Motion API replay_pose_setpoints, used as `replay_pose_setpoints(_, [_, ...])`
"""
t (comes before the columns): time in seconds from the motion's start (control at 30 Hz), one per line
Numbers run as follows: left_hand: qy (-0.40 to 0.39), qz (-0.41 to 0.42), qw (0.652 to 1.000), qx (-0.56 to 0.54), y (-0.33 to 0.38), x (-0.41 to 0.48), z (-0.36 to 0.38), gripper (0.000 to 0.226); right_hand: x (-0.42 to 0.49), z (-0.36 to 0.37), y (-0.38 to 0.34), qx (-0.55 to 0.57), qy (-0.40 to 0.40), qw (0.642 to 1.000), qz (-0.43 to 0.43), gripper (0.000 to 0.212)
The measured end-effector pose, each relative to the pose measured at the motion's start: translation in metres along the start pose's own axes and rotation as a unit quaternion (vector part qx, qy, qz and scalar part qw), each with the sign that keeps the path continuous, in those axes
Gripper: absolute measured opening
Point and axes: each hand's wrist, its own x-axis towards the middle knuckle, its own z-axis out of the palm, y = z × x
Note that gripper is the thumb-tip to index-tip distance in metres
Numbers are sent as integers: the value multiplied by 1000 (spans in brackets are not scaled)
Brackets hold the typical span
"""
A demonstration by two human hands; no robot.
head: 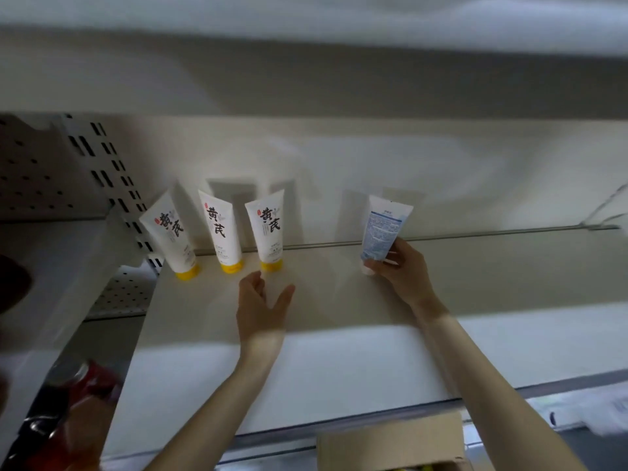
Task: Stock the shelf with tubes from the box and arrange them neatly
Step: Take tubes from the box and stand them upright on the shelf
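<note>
While three tubes (pixel 221 229) stand on the shelf (pixel 339 300), the right hand (pixel 404 270) grips a fourth tube (pixel 384 226) (label backward), the left hand (pixel 260 307) spread empty; the box (pixel 390 443) seemingly holds more.

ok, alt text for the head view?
The right hand holds a blue-and-white tube cap-down at the shelf, apart from three yellow-capped tubes standing cap-down to its left, the leftmost tilted. The left hand is open just in front of them; a cardboard box sits below.
</note>
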Motion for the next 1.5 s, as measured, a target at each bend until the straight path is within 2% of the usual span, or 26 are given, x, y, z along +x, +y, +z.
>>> replay_pose_setpoints(0.17, [-22,39,998,44,-3,-10,15,52,18,-23,9,-36,22,999,8,35])
replay_pose_setpoints(0.3, [-71,129,985,90,-1,-15,30,45,30,-36,15,-57,30,998,18,34])
replay_pose_setpoints(0.37, [-132,185,954,197,1,-9,38,53,32,-38,16,-65,29,997,18,33])
replay_pose_setpoints(0.43, [-173,230,908,305,0,2,45,59,32,-38,17,-72,26,997,18,30])
replay_pose_setpoints(0.5, [-179,242,882,363,-1,8,49,61,31,-37,20,-73,26,997,17,29])
replay_pose_setpoints(0.63, [-173,257,851,424,-4,8,51,62,31,-38,24,-67,20,997,22,28])
replay_pose_setpoints(0.9, [-174,270,823,468,-4,6,51,68,30,-35,20,-89,23,995,28,27])
replay_pose_setpoints(1.0, [-184,268,812,484,-1,4,49,83,26,-35,12,-119,22,992,38,25])
replay_pose_setpoints(1.07, [-209,259,802,495,2,2,46,73,19,-35,9,-136,29,989,46,25])
replay_pose_setpoints(1.13, [-214,256,807,487,6,-7,39,64,9,-35,4,-154,48,985,62,32])
replay_pose_setpoints(1.2, [-203,269,819,464,10,-19,27,63,-7,-38,-2,-165,64,978,107,44])
replay_pose_setpoints(1.27, [-202,294,816,454,12,-35,12,64,-33,-41,-13,-154,62,978,127,53])
replay_pose_setpoints(1.37, [-207,323,812,440,18,-65,-10,65,-90,-48,-38,-118,61,986,105,61])
replay_pose_setpoints(1.5, [-221,353,799,435,23,-113,-33,66,-172,-58,-71,-270,-2,962,35,60])
